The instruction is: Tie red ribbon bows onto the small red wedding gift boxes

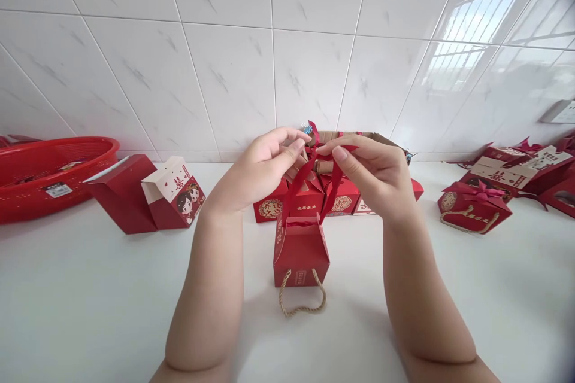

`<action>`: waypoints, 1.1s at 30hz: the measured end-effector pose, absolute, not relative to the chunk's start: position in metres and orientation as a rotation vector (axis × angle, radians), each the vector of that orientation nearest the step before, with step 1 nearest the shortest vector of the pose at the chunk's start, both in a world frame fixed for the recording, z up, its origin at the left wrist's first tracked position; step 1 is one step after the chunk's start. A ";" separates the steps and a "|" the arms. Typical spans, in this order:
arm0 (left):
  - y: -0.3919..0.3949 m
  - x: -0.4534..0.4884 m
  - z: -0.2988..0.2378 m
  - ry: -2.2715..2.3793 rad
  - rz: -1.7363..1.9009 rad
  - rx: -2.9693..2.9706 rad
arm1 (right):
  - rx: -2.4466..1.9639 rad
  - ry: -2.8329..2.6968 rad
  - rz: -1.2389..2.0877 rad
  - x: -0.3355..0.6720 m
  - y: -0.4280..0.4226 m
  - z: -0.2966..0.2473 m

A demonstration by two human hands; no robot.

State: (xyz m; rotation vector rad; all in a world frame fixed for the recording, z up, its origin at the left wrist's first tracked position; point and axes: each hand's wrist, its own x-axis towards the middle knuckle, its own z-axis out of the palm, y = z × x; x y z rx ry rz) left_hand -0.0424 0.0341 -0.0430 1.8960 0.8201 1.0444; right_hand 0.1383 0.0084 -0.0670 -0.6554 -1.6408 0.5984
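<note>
A small red gift box [302, 251] stands upright on the white table in front of me, a twisted rope handle [303, 310] hanging from its near side. From its top a red ribbon [299, 188] rises in two strands to my hands. My left hand [274, 158] pinches the ribbon between thumb and fingertips, above and left of the box. On the other side, my right hand [372, 170] grips the ribbon with thumb and forefinger. The two hands are close together but apart. Part of the ribbon is hidden behind my fingers.
Behind my hands stand several red boxes [305, 200] and a brown cardboard tray [377, 139] against the tiled wall. To the left are a red plastic basket [105, 146] and two more boxes [173, 194]. Ribboned boxes [476, 206] sit at right on the white table [112, 299].
</note>
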 end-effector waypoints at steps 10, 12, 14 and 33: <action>0.034 -0.038 -0.044 0.706 1.073 1.901 | -0.540 -1.642 0.632 0.137 0.017 -0.071; 0.037 -0.038 -0.045 0.762 1.101 1.930 | -0.565 -1.648 0.599 0.137 0.019 -0.071; 0.039 -0.038 -0.045 0.837 1.148 1.998 | -0.577 -1.658 0.580 0.135 0.019 -0.071; 0.008 -0.147 -0.077 1.585 1.011 2.179 | -0.929 -1.745 0.750 0.215 -0.019 -0.122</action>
